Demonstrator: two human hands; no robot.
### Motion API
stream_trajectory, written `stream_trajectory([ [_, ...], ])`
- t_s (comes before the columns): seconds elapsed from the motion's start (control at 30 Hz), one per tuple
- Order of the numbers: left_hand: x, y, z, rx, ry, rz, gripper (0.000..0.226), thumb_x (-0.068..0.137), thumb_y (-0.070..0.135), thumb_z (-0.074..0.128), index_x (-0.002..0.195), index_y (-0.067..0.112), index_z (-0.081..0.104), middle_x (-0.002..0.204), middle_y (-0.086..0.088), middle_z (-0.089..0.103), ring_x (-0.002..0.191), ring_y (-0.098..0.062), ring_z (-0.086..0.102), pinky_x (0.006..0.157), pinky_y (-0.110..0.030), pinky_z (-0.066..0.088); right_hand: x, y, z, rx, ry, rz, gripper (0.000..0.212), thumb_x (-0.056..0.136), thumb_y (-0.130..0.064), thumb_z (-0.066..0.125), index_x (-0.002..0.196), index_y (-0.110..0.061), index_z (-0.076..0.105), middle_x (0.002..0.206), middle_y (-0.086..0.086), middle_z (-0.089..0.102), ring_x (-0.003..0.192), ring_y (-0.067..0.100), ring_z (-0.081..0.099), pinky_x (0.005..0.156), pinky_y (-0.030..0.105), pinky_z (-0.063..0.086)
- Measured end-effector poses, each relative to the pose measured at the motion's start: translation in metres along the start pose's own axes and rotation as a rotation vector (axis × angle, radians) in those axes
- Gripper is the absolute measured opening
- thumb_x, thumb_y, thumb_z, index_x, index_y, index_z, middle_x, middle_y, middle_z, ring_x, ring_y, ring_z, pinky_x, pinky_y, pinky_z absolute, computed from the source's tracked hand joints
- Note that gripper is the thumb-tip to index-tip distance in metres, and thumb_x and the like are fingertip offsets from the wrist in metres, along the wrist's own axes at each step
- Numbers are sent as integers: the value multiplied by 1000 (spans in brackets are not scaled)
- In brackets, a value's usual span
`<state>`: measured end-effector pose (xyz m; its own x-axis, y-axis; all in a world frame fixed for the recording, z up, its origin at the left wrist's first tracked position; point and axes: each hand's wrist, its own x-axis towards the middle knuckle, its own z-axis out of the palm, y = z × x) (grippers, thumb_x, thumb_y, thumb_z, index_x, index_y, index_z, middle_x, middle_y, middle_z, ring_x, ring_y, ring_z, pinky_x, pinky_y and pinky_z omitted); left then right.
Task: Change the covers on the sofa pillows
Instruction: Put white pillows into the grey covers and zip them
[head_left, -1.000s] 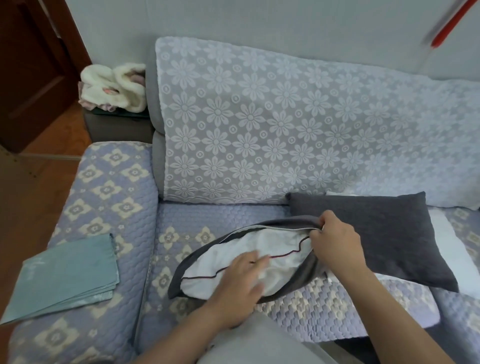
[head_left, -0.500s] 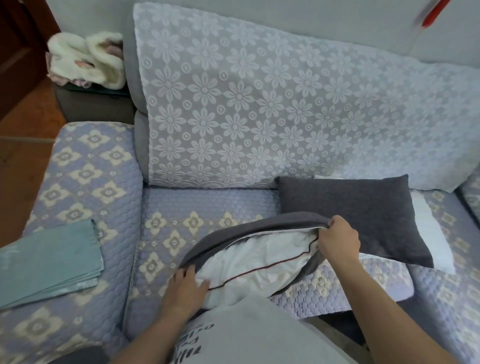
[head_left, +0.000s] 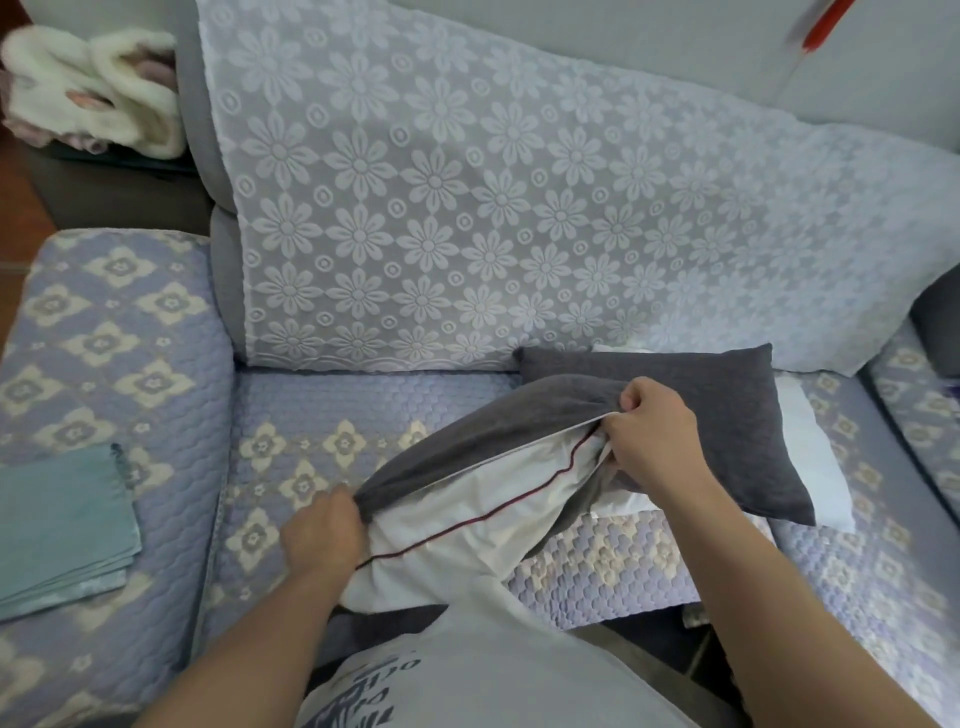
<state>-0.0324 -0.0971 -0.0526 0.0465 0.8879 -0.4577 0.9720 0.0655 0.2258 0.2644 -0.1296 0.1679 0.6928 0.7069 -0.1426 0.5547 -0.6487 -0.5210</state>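
Grey cover sat limp on the sofa seat, half peeled off the soft white pillow. Left hand pinched the cover's near open end, right hand pinched its far end, fingers curled tight. Light and floppy by the look of it, so best held at the opening's hem.

A white lace throw with a daisy pattern drapes the grey sofa back. Quilted lilac covers with cream diamond motifs lie over the armrest and seat. Fluffy cream fabric sits heaped on a dark side table at upper left. A blurred red object hangs against the pale wall.
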Motion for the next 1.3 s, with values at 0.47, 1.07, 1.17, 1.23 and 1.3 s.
stream_trajectory([
  [0.47,39,-21,-187,-407,374,-198,20,95,17,52,93,15,71,98,-15,69,87,-35,61,77,-39,49,66,0,-18,56,134,104,8,86,-7,54,91,-14,54,81,6,58,77,27,57,72,36,47],
  [1.07,46,-70,-218,247,418,43,14,88,8,51,84,16,60,91,-7,48,78,-36,57,63,-41,44,90,-2,37,156,-25,213,14,79,-1,53,84,-13,58,77,12,66,63,30,69,60,38,60],
  [1.17,43,-76,-197,243,406,83,17,84,4,52,75,18,53,83,-2,47,79,-34,56,60,-37,38,82,25,54,176,-67,311,12,81,1,55,79,-11,55,74,17,65,60,34,67,62,47,62],
  [1.23,44,-88,-176,230,275,99,16,83,6,54,79,21,55,86,-3,53,82,-30,58,62,-35,42,76,45,68,90,-200,328,12,83,3,57,77,-7,56,63,22,65,55,37,66,52,44,59],
  [1.3,42,-101,-148,266,61,98,12,85,14,55,89,25,61,98,-5,60,92,-29,63,70,-35,49,61,67,86,-66,-364,362,8,85,3,55,82,-3,59,62,23,66,54,38,67,46,36,55],
])
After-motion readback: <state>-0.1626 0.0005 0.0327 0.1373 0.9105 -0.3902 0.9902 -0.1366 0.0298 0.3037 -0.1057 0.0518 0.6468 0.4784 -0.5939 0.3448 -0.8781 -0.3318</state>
